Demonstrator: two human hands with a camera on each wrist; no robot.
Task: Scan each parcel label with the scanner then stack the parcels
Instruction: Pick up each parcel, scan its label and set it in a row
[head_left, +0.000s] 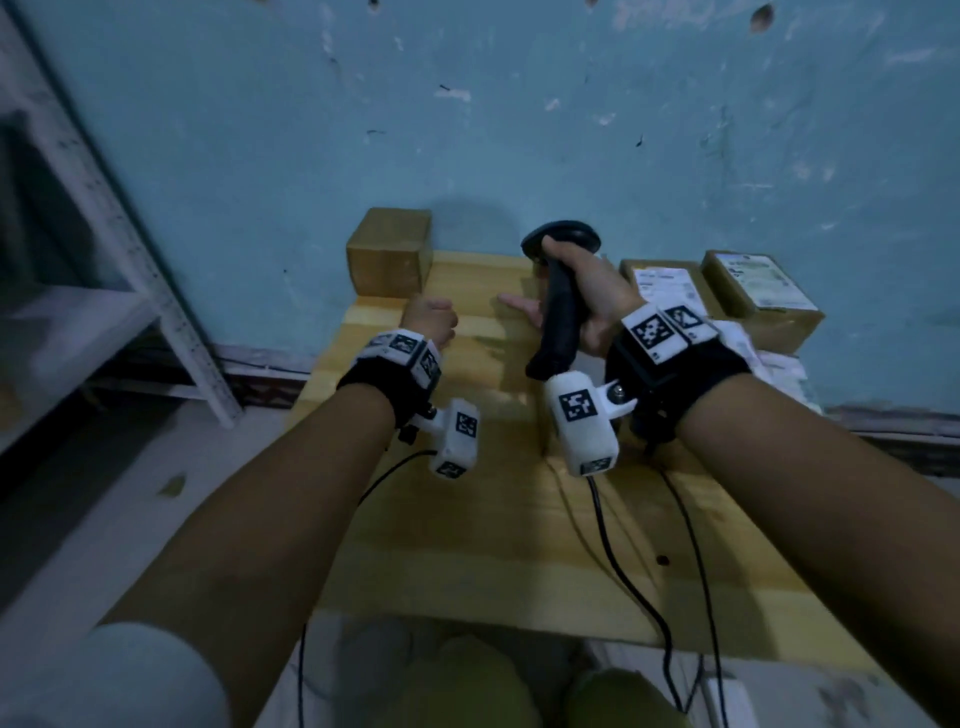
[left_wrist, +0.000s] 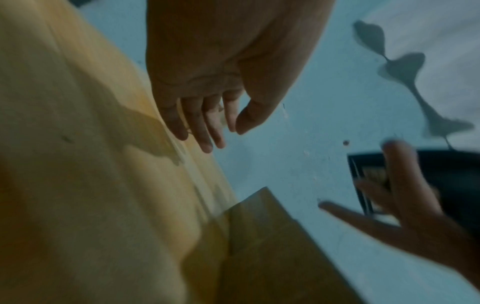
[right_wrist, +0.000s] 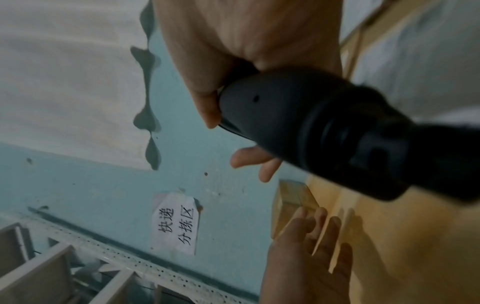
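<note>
Right hand (head_left: 592, 301) grips the black plastic handheld barcode scanner (head_left: 558, 306) by its handle, thumb and palm wrapped around it, some fingers (head_left: 519, 304) sticking out loosely to the left of the handle. Scanner is held above the pale yellow wooden table (head_left: 493, 545), not touching it. Look: matte black, slim curved handle, wider rounded head on top; the right wrist view shows the butt end (right_wrist: 337, 133) of the handle as a thick dark cylinder. Long axis runs near to far in the head view, head at the far end toward the blue-green painted wall (head_left: 519, 130), butt end near the wrist. Which way the scan window faces, cannot tell.

Left hand (head_left: 428, 319) holds nothing, fingers (left_wrist: 202, 127) loosely extended and slightly curled, hovering over the table left of the scanner, just in front of a plain brown cardboard parcel (head_left: 389, 252) at the far left table edge by the wall.

Right of the scanner, two brown cardboard parcels with white printed labels: one (head_left: 667, 286) partly hidden behind the right wrist, the other (head_left: 761, 291) further right. White papers (head_left: 769, 358) lie near them. Grey metal shelving (head_left: 130, 260) stands far left.
</note>
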